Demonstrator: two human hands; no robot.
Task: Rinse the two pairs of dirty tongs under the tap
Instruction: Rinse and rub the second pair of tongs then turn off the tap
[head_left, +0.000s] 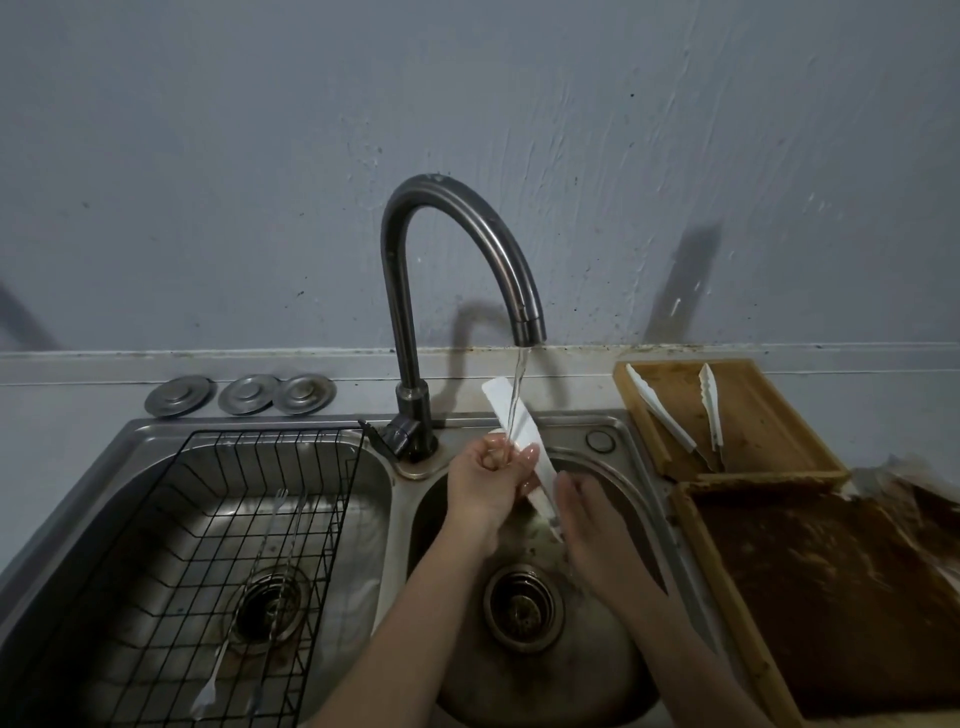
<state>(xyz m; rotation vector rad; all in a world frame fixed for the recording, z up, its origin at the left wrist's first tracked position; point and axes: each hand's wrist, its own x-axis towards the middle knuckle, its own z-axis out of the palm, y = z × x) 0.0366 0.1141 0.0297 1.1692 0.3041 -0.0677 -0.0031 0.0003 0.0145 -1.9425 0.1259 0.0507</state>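
We hold white tongs (511, 426) under tap (524, 317) stream, over right basin (613, 483). Long axis runs far-left to near-right. Left hand (491, 478) fingers clamped mid-length; right hand (587, 514) fingers relaxed beside lower tips, nearer. Second tongs (675, 410) wait in wooden tray (810, 415), right.

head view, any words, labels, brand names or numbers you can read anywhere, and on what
None can be read.
The tap, the white tongs under the water, the second tongs in the wooden tray and the sink show no print, label or number.
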